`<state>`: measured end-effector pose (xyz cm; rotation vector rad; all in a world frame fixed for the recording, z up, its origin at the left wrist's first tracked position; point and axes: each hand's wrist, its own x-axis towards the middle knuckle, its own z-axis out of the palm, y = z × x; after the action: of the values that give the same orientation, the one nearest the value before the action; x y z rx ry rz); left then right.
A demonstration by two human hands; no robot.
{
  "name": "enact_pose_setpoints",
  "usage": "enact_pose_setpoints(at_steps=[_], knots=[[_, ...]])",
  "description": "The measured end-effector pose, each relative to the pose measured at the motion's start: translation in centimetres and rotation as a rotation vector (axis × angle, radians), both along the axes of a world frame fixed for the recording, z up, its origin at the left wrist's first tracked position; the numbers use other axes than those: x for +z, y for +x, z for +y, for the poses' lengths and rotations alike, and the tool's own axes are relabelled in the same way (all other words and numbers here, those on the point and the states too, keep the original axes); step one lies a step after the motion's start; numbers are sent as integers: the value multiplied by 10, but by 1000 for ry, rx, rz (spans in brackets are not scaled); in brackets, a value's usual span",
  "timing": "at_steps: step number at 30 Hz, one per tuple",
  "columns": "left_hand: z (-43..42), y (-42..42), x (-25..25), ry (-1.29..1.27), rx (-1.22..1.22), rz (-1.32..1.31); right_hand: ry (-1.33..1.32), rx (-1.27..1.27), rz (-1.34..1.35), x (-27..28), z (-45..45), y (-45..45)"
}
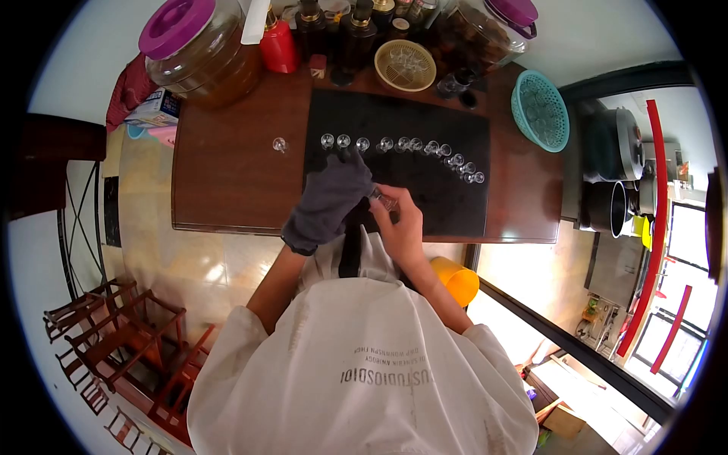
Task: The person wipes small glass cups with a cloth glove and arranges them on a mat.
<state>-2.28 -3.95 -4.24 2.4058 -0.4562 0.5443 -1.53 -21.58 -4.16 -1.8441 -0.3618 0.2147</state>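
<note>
Mid-frame, the bare right hand [403,221] pinches a small clear glass [390,203] up against the gloved left hand [334,199], so the hands meet, likely to steady it; the glove hides the left's grip. Beyond, similar glasses [415,144] line a black mat [451,201] on the tabletop [235,186], probably for easy reach. Bottles [356,36] at the top are partly cut off.
</note>
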Motion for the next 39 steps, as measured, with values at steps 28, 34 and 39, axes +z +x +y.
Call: enact_pose_setpoints(at_steps=[28,34,39], knots=[[-18,-3,0,73,253,209,399,28,356,-3,-2,-4],[-14,-13,-23,-569,-125,229,114,108,73,-5,-4,-4],[-18,-21,-27,-326,-37,178,-12,172,-90,2,-2,-3]])
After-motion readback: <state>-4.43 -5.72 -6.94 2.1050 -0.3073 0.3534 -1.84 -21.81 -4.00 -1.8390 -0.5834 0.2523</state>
